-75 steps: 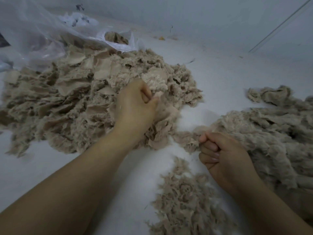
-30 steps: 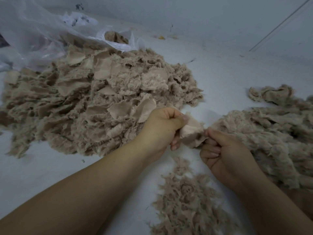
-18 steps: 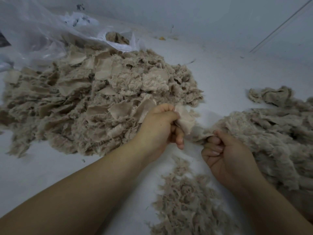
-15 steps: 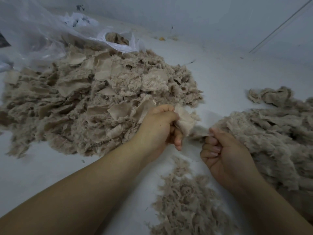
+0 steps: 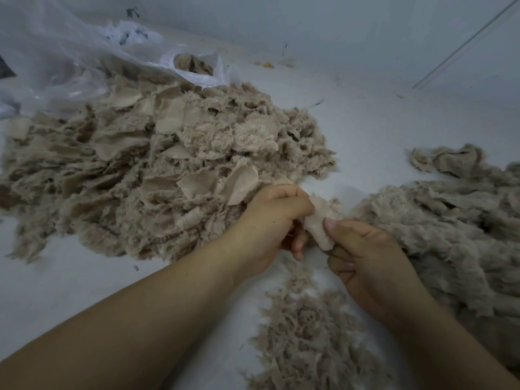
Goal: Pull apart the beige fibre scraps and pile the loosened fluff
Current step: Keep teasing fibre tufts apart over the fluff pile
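- The scrap pile is seen to be made of beige cloth pieces: flat, matt woven backing on some faces, shaggy frayed fibre on others.
- A fine woven grain is shown on one backing piece lying at the pile's near edge.
- The scrap pinched between the left hand and the right hand is seen as pale, soft and fuzzy cloth.
- The fluff pile on the right is made up of loose, woolly, matt fibre.
- The small heap nearest the camera is composed of wispy, shredded fibre.
- The plastic bag is rendered thin, translucent, crinkled and faintly glossy.
- The surface is seen as white, smooth and matt.
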